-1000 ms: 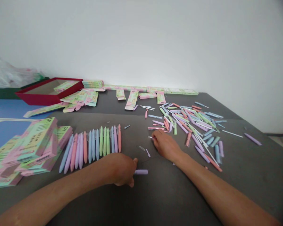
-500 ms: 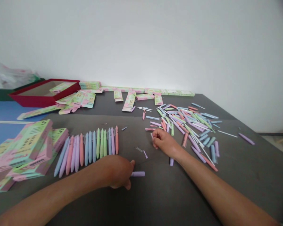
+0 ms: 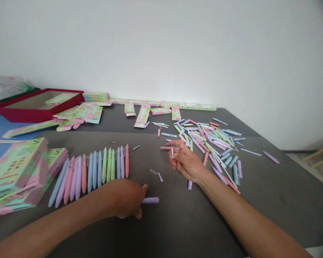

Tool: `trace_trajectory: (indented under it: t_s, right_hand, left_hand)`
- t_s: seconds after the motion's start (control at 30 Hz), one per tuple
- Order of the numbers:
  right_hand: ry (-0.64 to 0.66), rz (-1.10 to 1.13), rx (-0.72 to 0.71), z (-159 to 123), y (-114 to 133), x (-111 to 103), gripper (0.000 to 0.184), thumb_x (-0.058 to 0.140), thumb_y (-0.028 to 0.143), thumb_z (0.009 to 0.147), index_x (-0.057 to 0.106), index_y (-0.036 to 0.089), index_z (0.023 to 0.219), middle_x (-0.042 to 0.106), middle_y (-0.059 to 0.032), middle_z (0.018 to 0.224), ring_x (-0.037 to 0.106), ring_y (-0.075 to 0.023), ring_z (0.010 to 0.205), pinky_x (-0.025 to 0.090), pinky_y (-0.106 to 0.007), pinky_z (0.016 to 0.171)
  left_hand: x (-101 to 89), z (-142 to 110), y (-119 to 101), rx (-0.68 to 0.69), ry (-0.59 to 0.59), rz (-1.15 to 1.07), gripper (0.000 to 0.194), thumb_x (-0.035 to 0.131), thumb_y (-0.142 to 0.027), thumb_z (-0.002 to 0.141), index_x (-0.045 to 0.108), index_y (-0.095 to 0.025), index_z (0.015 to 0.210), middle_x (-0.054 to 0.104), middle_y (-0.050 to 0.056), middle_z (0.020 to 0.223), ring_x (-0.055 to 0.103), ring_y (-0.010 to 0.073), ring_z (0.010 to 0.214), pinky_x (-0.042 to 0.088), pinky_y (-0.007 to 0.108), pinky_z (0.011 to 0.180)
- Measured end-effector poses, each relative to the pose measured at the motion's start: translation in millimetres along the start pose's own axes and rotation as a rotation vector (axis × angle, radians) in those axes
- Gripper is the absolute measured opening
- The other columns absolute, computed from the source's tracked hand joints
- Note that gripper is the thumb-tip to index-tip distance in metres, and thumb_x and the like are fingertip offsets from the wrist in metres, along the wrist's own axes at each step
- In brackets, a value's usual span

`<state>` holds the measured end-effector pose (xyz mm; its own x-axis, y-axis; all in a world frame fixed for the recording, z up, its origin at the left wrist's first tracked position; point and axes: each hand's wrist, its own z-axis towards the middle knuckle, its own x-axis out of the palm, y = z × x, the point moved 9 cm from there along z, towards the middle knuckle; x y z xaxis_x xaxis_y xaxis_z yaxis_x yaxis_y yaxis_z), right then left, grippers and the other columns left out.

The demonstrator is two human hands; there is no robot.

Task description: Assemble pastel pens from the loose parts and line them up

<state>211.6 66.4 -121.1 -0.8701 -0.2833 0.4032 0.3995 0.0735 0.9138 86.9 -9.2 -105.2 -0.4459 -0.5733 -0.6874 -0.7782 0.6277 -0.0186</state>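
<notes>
My left hand (image 3: 127, 197) is closed low over the dark table, with a purple pen barrel (image 3: 151, 200) sticking out to its right. The fingers on the barrel are mostly hidden behind the hand. Between the thumb and fingers of my right hand (image 3: 187, 161) is a small pale pen part (image 3: 172, 152), held upright. On the table between the hands lie a small purple pen clip (image 3: 160, 177) and a clear plastic piece (image 3: 153, 172). A row of assembled pens (image 3: 99, 167) in blue, purple, pink and green stands side by side left of centre, beyond my left forearm.
Right of centre spreads a loose pile of pen barrels and white refills (image 3: 215, 141). Printed boxes (image 3: 18, 168) are stacked at the left. Behind them sits a red tray (image 3: 29, 114). Flattened and folded cartons (image 3: 142, 115) lie near the wall.
The view has shifted slightly, so most things sit further left. My right hand has turned and its fingers have opened out around the small part; my left hand keeps the purple barrel.
</notes>
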Motion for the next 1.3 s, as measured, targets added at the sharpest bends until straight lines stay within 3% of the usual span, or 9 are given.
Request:
trace_trajectory:
  t_s: [0.33,0.87,1.3]
  right_hand:
    - [0.036,0.067,-0.001,-2.0,1.5,1.9,0.032,0.065,0.024,0.073,0.055,0.023,0.104,0.051,0.0035,0.074,0.050,-0.0083,0.055,0.042,-0.022,0.051]
    - [0.051,0.153,0.006,-1.6,-1.7,1.0,0.026,0.063,0.016,0.074,0.060,0.018,0.099,0.055,0.0011,0.080,0.052,-0.0072,0.059,0.043,-0.021,0.053]
    - [0.054,0.156,0.003,-1.4,-5.2,-2.9,0.019,0.059,0.023,0.081,0.059,0.018,0.099,0.060,-0.0011,0.080,0.056,-0.0084,0.058,0.045,-0.022,0.053]
  left_hand:
    - [-0.3,-1.2,1.1,-0.027,0.010,0.017,0.075,0.063,-0.030,0.075,0.031,-0.012,0.140,0.066,0.021,0.109,0.064,0.0330,0.091,0.051,0.039,0.074]
    - [-0.1,-2.4,-0.1,-0.043,0.052,0.028,0.076,0.062,-0.029,0.076,0.029,-0.010,0.141,0.065,0.022,0.110,0.063,0.0339,0.093,0.051,0.041,0.076]
    - [1.1,-0.1,0.5,-0.034,0.036,0.018,0.075,0.062,-0.028,0.075,0.029,-0.010,0.140,0.066,0.020,0.108,0.064,0.0335,0.093,0.051,0.041,0.076]
